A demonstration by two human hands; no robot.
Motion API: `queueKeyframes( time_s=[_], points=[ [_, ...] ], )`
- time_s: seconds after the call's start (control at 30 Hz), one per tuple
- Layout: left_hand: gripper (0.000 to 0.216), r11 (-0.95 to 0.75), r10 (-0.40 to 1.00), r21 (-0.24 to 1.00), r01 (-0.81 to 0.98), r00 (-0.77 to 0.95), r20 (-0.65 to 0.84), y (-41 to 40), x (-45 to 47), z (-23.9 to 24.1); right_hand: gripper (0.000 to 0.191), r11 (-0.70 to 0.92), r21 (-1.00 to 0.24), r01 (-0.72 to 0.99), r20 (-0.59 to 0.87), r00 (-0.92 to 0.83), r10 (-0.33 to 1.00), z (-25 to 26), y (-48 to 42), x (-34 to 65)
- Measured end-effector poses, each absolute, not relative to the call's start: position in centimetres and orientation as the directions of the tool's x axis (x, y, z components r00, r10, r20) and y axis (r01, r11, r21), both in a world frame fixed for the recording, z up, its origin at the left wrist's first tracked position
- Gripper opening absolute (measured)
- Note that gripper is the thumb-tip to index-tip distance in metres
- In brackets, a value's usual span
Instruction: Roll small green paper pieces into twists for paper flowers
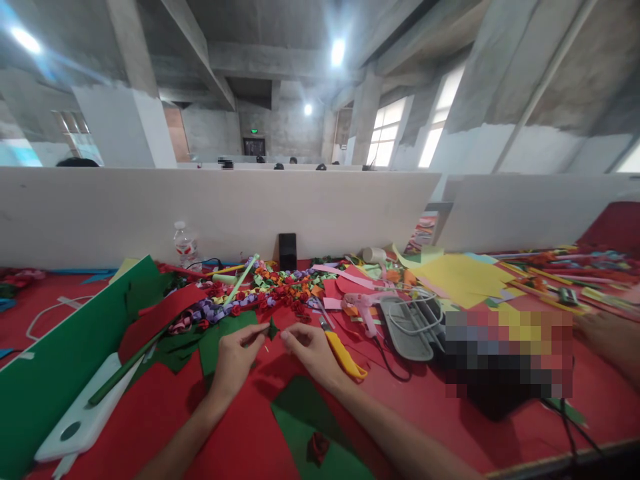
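Note:
My left hand (235,357) pinches a thin stick with a small dark green paper leaf piece (273,329) at its tip. My right hand (310,350) is closed in a pinch just right of that green piece, fingertips close to it. Both hands hover over red paper (240,427) on the table. A yellow-handled cutter (343,353) lies right beside my right hand. A small red paper rose (317,445) rests on a green sheet (305,413) below my right forearm.
A pile of paper roses and curled strips (265,287) lies behind the hands. A green stick (123,370) and white tablet (85,417) sit left. Grey case (410,327), yellow sheets (460,273), water bottle (185,245), white partition (215,207). Another person's hand (607,343) is at right.

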State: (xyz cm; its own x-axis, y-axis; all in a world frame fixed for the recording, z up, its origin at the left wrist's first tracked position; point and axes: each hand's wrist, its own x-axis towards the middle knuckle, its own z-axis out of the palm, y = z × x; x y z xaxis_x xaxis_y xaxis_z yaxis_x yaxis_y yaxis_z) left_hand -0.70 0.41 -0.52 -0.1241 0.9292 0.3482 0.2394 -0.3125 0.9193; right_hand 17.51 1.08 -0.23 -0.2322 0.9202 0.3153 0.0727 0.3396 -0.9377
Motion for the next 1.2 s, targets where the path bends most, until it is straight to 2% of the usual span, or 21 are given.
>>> queueKeyframes(
  time_s=[0.17,0.3,0.47,0.7,0.87,0.97,1.07,1.2],
  points=[
    [0.024,-0.481,0.848,0.788,0.384,-0.025,0.53,-0.4,-0.6,0.2,0.036,0.191,-0.978,-0.08,0.205,-0.25,0.946,-0.9,1.5,17.1],
    [0.023,-0.516,0.826,0.738,0.434,0.024,0.564,-0.5,-0.4,0.3,0.032,0.189,-0.976,-0.108,0.209,-0.219,0.953,-1.4,2.1,17.2],
    [0.022,-0.414,0.877,0.789,0.453,-0.033,0.479,-0.2,-0.2,-0.5,0.033,0.187,-0.978,-0.096,0.204,-0.21,0.956,-1.3,1.9,17.1],
    [0.019,-0.35,0.921,0.879,0.323,-0.051,0.385,0.4,-0.1,-0.9,0.032,0.179,-0.976,-0.127,0.205,-0.242,0.948,-0.9,1.5,17.0],
    [0.016,-0.406,0.888,0.839,0.362,-0.061,0.456,0.1,-0.2,-0.7,0.033,-0.049,-0.954,-0.297,0.034,-0.269,0.963,-1.4,1.7,17.0],
    [0.017,-0.441,0.873,0.818,0.37,-0.034,0.487,0.0,-0.2,-0.6,0.036,-0.137,-0.934,-0.329,-0.037,-0.294,0.955,-1.5,1.6,17.0],
    [0.017,-0.432,0.878,0.828,0.358,-0.043,0.477,0.1,-0.3,-0.7,0.037,-0.064,-0.958,-0.28,0.01,-0.256,0.967,-1.4,1.6,16.9],
    [0.016,-0.391,0.892,0.856,0.337,-0.089,0.442,0.3,-0.4,-0.9,0.029,0.18,-0.963,-0.2,0.219,-0.191,0.957,-1.1,1.3,16.8]
  ],
)
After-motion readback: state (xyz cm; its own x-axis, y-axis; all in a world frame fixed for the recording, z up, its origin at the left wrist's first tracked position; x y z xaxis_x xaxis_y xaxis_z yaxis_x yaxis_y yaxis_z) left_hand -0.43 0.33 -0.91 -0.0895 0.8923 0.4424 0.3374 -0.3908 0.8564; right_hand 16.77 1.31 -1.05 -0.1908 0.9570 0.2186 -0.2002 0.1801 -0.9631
